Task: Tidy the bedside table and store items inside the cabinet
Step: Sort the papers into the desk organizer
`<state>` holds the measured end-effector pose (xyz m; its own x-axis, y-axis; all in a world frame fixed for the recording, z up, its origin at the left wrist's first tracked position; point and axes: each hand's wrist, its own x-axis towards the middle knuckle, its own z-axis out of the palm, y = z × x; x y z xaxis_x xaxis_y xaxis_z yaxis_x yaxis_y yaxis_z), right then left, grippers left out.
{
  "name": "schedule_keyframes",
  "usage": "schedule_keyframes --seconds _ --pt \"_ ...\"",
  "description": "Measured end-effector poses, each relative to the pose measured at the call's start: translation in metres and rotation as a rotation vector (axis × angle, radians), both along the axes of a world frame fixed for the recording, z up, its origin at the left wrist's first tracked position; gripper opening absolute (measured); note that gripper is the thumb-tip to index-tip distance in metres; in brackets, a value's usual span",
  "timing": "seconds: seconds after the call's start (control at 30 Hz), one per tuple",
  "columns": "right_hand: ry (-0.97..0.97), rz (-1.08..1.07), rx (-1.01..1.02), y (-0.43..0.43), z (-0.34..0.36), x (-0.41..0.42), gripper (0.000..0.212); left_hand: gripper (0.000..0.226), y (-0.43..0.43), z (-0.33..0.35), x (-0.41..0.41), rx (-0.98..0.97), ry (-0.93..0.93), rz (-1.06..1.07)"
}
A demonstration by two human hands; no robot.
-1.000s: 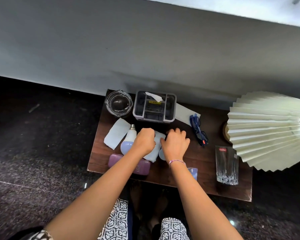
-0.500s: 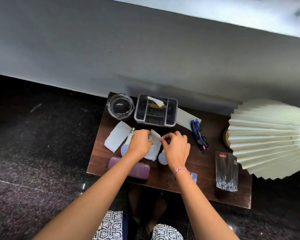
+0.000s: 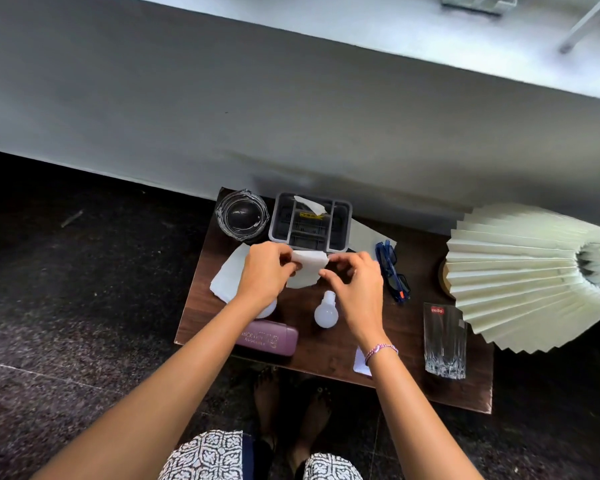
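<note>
Tissue (image 3: 307, 271) is the thing in hand: a small white sheet pinched between both hands just above the counter (image 3: 329, 355), right in front of the grey organiser tray (image 3: 310, 221). The left hand (image 3: 265, 275) grips its left edge with thumb and fingertips, and the right hand (image 3: 355, 285) nips the right edge the same way, so the sheet hangs slack between them.

It looks featherlight, soft and floppy, with no stiffness of its own; it probably tears if pulled apart hard, so opposite edges or corners are the sensible hold, with a gentle pinch and little tension. Folded or crumpled, it should go anywhere easily.

Beneath the left wrist lies a second white sheet (image 3: 227, 278), flat on the counter. Just below the right hand's fingers rests a white bulb (image 3: 326, 311) on its side; another bulb (image 3: 269, 308) is mostly hidden under the left forearm. Both look fragile and apt to roll, best cradled around the globe. Near the left forearm sits a purple case (image 3: 269, 337), hard and easy to grasp. Beyond the right hand are blue glasses (image 3: 392, 270), and further off a cut-glass tumbler (image 3: 445, 339), likely heavy and slippery. Past the left hand stands a glass bowl (image 3: 242, 214).
</note>
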<state>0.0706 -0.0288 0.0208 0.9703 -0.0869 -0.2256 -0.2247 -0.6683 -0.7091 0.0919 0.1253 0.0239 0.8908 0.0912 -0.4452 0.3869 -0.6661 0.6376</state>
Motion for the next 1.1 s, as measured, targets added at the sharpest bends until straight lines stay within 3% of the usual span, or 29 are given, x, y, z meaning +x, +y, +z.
schedule_keyframes --seconds 0.13,0.37,0.8,1.1 --pt "-0.009 0.050 0.010 -0.001 0.008 0.020 0.049 0.006 0.001 0.019 0.013 -0.005 -0.108 -0.007" --pt "-0.079 0.141 -0.131 0.009 0.016 0.055 0.020 0.010 0.001 0.041 0.037 0.021 -0.201 -0.012" --pt "-0.009 0.178 -0.357 0.011 -0.003 0.056 0.028 0.018 -0.002 0.014 0.042 0.099 -0.126 -0.074" --pt "0.009 0.193 -0.381 0.014 -0.006 0.051 0.026 0.027 0.000 0.008 0.041 0.089 -0.131 -0.112"
